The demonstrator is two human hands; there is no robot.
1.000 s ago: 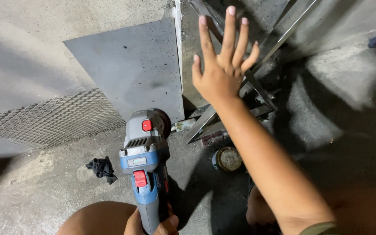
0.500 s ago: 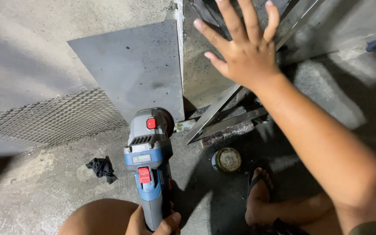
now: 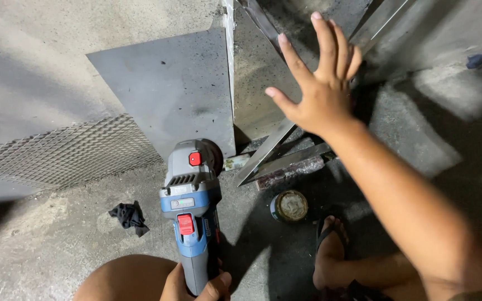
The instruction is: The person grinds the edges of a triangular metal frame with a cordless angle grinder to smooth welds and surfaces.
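My left hand (image 3: pixel 196 285) grips the rear handle of a blue and grey angle grinder (image 3: pixel 192 206) with red buttons, at the bottom centre. Its head points away from me toward the lower edge of a grey metal sheet (image 3: pixel 168 89) that leans against the wall. My right hand (image 3: pixel 319 89) is raised with fingers spread, holding nothing, in front of a second upright metal sheet (image 3: pixel 258 78) and some angle-iron bars (image 3: pixel 285 156). Whether the palm touches the metal cannot be told.
A panel of expanded metal mesh (image 3: pixel 62 150) leans at the left. A crumpled black rag (image 3: pixel 129 216) and a small round tin (image 3: pixel 290 206) lie on the concrete floor. My sandalled foot (image 3: pixel 330 251) rests near the tin.
My right hand has drifted right and slightly lower, turning over the angle-iron bars. The grinder and my left hand have stayed put.
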